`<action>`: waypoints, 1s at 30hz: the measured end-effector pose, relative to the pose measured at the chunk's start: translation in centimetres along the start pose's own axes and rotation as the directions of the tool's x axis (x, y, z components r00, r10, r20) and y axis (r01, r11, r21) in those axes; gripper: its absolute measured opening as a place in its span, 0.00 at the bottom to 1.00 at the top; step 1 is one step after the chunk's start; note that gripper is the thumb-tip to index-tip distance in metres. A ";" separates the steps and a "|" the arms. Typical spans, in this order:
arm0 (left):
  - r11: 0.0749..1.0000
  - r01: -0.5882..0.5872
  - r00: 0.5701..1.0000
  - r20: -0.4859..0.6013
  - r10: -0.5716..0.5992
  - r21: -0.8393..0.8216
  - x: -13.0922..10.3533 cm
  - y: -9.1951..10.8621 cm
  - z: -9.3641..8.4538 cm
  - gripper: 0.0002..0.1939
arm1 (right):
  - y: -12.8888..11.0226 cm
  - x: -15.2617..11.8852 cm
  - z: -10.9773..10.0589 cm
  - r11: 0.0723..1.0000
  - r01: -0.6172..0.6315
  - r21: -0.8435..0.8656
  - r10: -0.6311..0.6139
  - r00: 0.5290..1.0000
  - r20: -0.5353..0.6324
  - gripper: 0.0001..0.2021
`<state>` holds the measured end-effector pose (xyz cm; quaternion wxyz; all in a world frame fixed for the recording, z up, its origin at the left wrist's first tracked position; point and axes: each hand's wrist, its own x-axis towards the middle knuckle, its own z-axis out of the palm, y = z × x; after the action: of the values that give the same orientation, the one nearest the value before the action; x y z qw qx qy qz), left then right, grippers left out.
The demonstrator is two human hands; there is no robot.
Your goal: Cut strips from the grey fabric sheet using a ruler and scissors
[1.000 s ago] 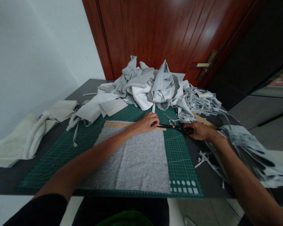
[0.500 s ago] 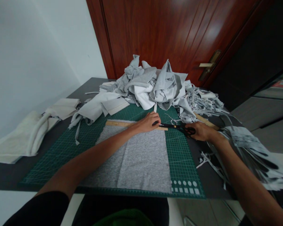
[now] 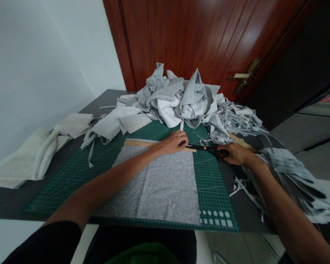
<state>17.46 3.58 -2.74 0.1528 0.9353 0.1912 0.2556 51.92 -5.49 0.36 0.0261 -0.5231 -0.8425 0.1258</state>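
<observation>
A rectangle of heathered grey fabric [image 3: 167,183] lies flat on the green cutting mat [image 3: 210,187]. Across its far edge runs a wooden ruler [image 3: 136,143]. My left hand [image 3: 174,142] is curled down over the ruler's right part and the fabric's far edge, fingers closed at that edge. My right hand [image 3: 235,153] grips the handles of black scissors [image 3: 205,148]. Their blades point left along the fabric's far right edge, and the tips reach my left fingers, which partly hide them. Whether the blades are closed on cloth is too small to tell.
Behind the mat rises a heap of grey and white cloth [image 3: 167,99]. Thin scraps [image 3: 240,115] pile at the right, near a second wooden strip [image 3: 240,141]. Hanging strips [image 3: 299,179] lie beside my right forearm. Folded cream cloth [image 3: 19,157] rests at the left.
The view has shifted very slightly. Both hands, the scissors, the ruler and the fabric stay practically in the same places.
</observation>
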 end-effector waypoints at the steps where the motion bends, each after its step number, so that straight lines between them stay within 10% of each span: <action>1: 1.000 0.002 1.000 0.003 -0.002 -0.001 0.0 0.0 0.0 0.10 | 0.0 0.0 0.0 1.000 0.001 -0.002 -0.001 1.000 0.001 0.02; 30: 1.000 0.019 1.000 0.011 -0.019 -0.003 -0.1 -0.1 0.0 0.12 | 0.3 -0.1 0.0 1.000 -0.011 -0.020 0.010 1.000 -0.023 0.03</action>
<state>17.31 3.67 -2.79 0.1578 0.9345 0.1990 0.2493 52.25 -5.42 0.29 0.0299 -0.5292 -0.8406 0.1116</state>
